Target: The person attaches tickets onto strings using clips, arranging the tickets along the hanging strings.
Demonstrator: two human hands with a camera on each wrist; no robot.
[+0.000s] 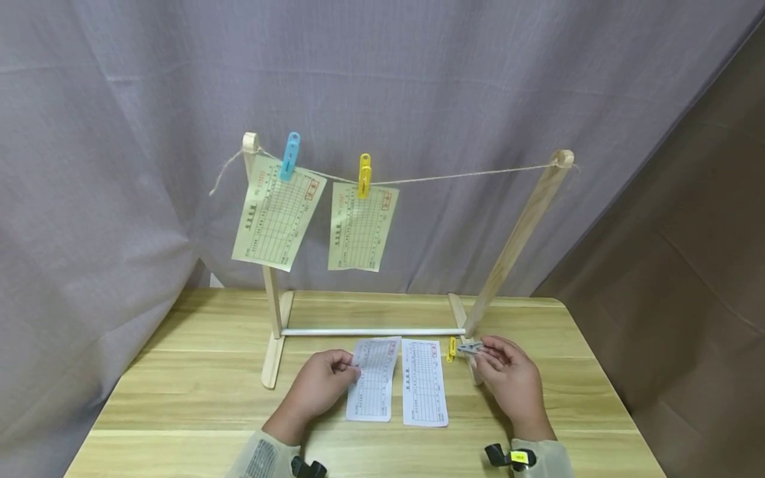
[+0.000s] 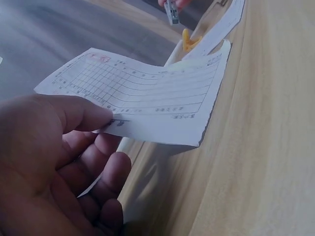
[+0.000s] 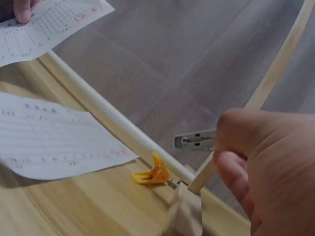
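Note:
My left hand (image 1: 319, 385) pinches a printed receipt slip (image 1: 373, 388) at its left edge, thumb on top, and the slip bends as it is lifted off the table in the left wrist view. Between thumb and fingers, my right hand (image 1: 510, 378) holds a grey clothespin (image 3: 194, 140) that points left. A second white slip (image 1: 424, 385) lies on the table between the hands. Beside it, near the stand's right foot, rests a yellow clothespin (image 3: 155, 172).
A string (image 1: 466, 175) runs between two wooden posts (image 1: 516, 245). From it hang two slips, one (image 1: 277, 219) under a blue clothespin (image 1: 289, 157), the other (image 1: 361, 229) under a yellow one (image 1: 364, 176). A white rod (image 1: 370, 332) joins the feet; a grey curtain (image 1: 418, 79) hangs behind.

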